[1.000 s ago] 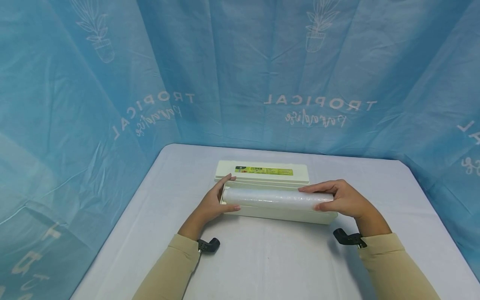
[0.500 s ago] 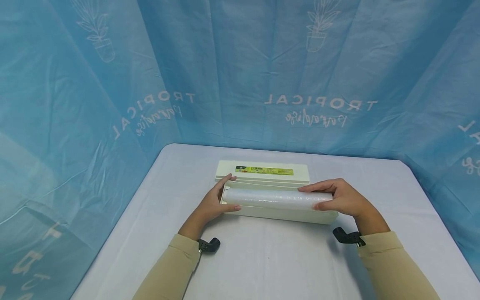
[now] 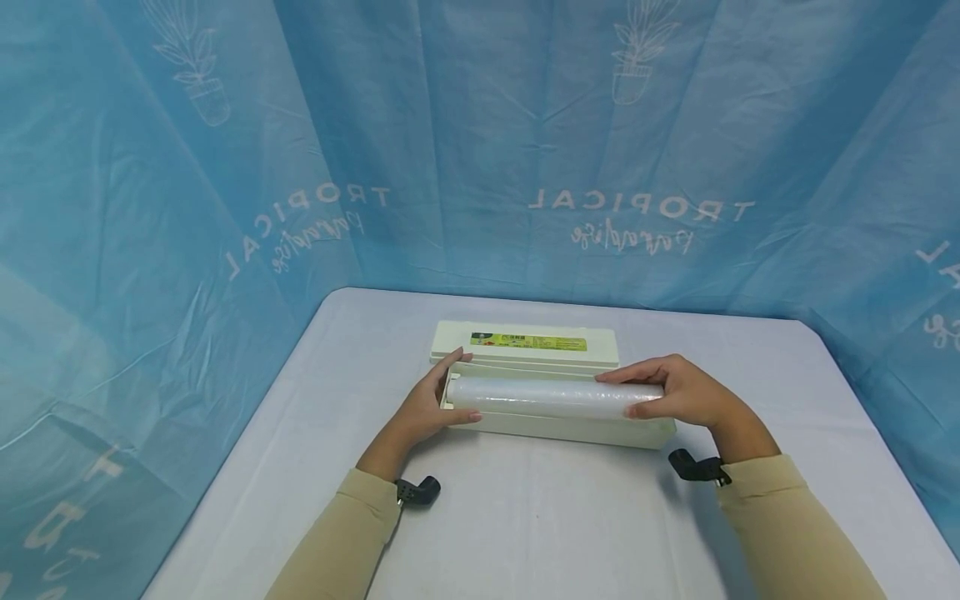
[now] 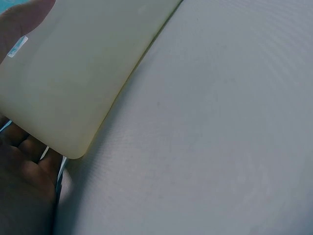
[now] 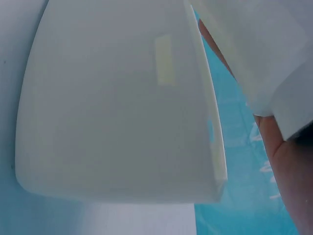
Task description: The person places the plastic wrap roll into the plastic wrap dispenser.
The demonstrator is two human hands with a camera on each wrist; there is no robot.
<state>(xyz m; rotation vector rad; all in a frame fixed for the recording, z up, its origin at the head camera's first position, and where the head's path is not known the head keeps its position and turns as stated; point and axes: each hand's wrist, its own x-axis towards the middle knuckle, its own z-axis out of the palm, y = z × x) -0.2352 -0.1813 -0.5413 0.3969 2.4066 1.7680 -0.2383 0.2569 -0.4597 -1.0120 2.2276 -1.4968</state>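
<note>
Roll (image 3: 555, 397) of clear film lies lengthwise over the open pale box (image 3: 562, 427), its left end within the box; the right wrist view shows its right end raised, with a gap between it and the box's rim. The right hand (image 3: 686, 396) holds that end, its grip clamped on the roll, thumb on the near side and fingers on the far side. The left hand (image 3: 423, 410) has its grip closed round the box's left end, thumb against the front wall. Just behind the box, the lid (image 3: 517, 328) rests flat, bearing a yellow-green label (image 3: 528, 342). Everything sits on a white-covered worktop (image 3: 540, 517). Tan sleeves (image 3: 337, 533) cover both forearms. A blue curtain (image 3: 480, 142) with mirrored white lettering hangs beyond the worktop.
</note>
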